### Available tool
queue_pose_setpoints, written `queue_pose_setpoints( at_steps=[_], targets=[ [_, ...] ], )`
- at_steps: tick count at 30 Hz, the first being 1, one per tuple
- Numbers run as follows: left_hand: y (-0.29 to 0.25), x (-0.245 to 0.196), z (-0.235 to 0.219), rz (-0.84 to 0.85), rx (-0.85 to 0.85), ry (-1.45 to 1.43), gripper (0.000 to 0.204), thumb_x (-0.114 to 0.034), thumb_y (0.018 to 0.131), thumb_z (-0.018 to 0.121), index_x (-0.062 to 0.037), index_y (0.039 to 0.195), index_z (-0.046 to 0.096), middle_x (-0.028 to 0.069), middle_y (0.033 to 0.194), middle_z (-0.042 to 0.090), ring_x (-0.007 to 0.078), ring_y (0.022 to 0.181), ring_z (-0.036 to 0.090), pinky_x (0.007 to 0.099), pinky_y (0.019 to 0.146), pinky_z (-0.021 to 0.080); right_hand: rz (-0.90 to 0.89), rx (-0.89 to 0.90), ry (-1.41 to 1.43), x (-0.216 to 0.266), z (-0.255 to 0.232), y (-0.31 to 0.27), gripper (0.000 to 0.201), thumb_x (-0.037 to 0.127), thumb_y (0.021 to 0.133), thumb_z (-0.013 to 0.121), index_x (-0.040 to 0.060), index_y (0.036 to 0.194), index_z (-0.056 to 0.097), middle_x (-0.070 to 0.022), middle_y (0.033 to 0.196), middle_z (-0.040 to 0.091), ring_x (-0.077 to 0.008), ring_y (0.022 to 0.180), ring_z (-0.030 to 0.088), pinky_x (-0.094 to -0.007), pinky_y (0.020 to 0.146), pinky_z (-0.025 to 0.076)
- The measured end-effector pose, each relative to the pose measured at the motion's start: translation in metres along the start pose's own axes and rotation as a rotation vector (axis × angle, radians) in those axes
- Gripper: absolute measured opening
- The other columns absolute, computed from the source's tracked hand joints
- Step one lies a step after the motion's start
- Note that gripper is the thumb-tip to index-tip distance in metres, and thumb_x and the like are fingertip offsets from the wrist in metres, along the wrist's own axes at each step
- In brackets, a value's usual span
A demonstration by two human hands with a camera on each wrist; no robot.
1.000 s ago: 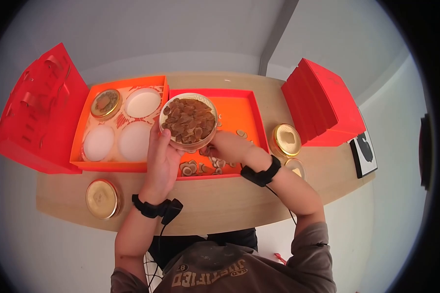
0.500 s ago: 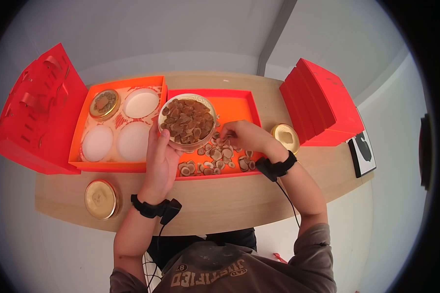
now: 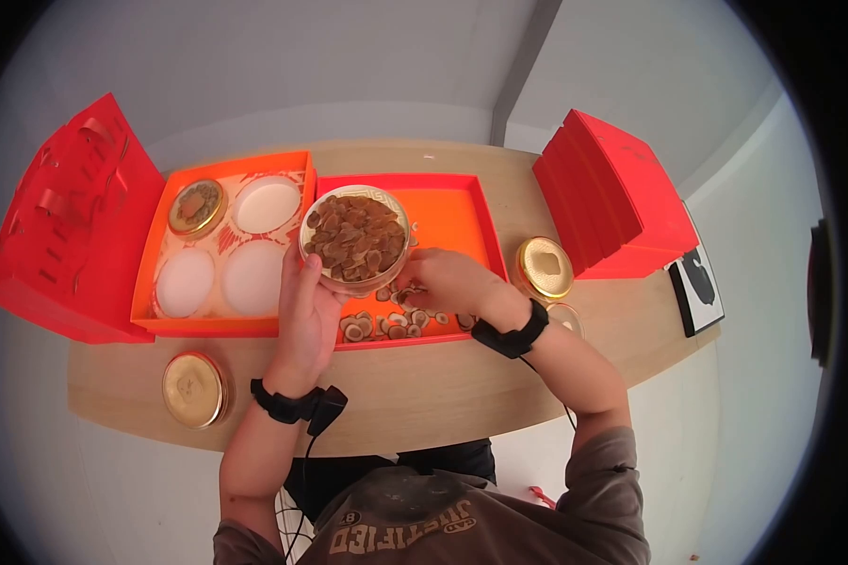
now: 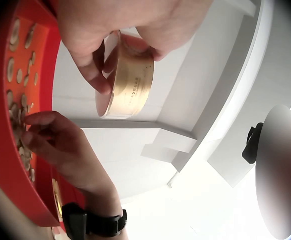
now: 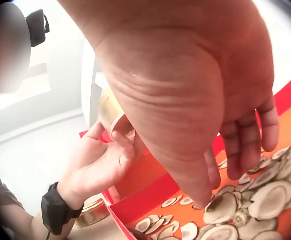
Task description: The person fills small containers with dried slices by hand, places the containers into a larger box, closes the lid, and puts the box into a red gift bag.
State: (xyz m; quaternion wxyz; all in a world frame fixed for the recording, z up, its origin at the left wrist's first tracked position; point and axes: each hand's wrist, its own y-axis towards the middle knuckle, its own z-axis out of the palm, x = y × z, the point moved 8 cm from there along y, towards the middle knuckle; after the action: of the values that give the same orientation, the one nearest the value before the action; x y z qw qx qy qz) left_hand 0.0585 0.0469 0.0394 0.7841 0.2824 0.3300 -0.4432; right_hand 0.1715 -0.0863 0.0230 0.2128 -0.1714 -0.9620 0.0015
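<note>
My left hand [image 3: 309, 315] grips a round clear tub [image 4: 133, 85] with a gold band, held up over the left part of a shallow red-and-orange box [image 3: 452, 212]. Brown dried slices [image 3: 358, 240] fill the tub to near the top. Low in the box, my right hand [image 3: 452, 282] reaches among pale, dark-edged dried slices [image 5: 270, 200]. In the right wrist view its fingers point down, with the thumb tip right at one slice. The left wrist view shows a gap between that thumb and forefinger.
Left of the box stands an orange box [image 3: 224, 325] with round recesses, one holding a gold-rimmed jar [image 3: 197, 207]. Another jar [image 3: 194, 389] stands near the front edge. Gold-lidded jars [image 3: 544, 268] and red boxes [image 3: 617, 202] are at right, a red bag [image 3: 71, 226] at far left.
My right hand moved right from beside the tub, uncovering pale slices, then came back left and lower among them. The left hand keeps the tub nearly in place.
</note>
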Motion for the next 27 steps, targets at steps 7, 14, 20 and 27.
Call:
queue_pose_setpoints(
  at_steps=[7,14,20,27],
  targets=[
    [-0.001,-0.002,0.001,0.002,-0.006,-0.020,0.043,-0.029,0.110,0.038,-0.0071,0.147,0.037,0.0136,0.144,0.053,0.0267,0.129,0.057,0.0462,0.098,0.055,0.114,0.079,-0.051,-0.012,0.009,0.005,0.017,0.017,0.084,0.076,0.0127,0.100,0.073,-0.0084,0.096,0.071,-0.0276,0.093,0.069,-0.0416,0.079,0.055],
    [-0.004,0.001,0.005,-0.039,-0.001,-0.057,0.047,-0.027,0.109,0.043,-0.0069,0.151,0.034,0.0120,0.148,0.049,0.0245,0.136,0.050,0.0462,0.111,0.045,0.239,0.115,0.208,-0.013,-0.016,-0.006,0.010,0.013,0.089,0.069,0.0052,0.096,0.069,-0.0099,0.081,0.071,-0.0249,0.079,0.071,-0.0363,0.072,0.055],
    [-0.003,0.008,0.003,-0.068,0.013,-0.106,0.051,-0.022,0.107,0.049,-0.0060,0.152,0.029,0.0133,0.147,0.048,0.0254,0.136,0.050,0.0482,0.112,0.045,0.155,-0.024,0.175,-0.026,-0.015,-0.013,0.010,0.013,0.090,0.069,0.0046,0.096,0.069,-0.0081,0.084,0.072,-0.0180,0.078,0.070,-0.0331,0.070,0.054],
    [-0.004,0.027,-0.006,-0.137,0.014,-0.090,0.053,-0.024,0.107,0.051,-0.0087,0.153,0.029,0.0116,0.147,0.048,0.0251,0.135,0.052,0.0458,0.107,0.048,0.170,-0.480,0.845,-0.046,-0.073,-0.035,0.008,0.005,0.093,0.066,0.0013,0.099,0.062,-0.0070,0.091,0.071,-0.0144,0.085,0.069,-0.0287,0.074,0.055]
  ],
)
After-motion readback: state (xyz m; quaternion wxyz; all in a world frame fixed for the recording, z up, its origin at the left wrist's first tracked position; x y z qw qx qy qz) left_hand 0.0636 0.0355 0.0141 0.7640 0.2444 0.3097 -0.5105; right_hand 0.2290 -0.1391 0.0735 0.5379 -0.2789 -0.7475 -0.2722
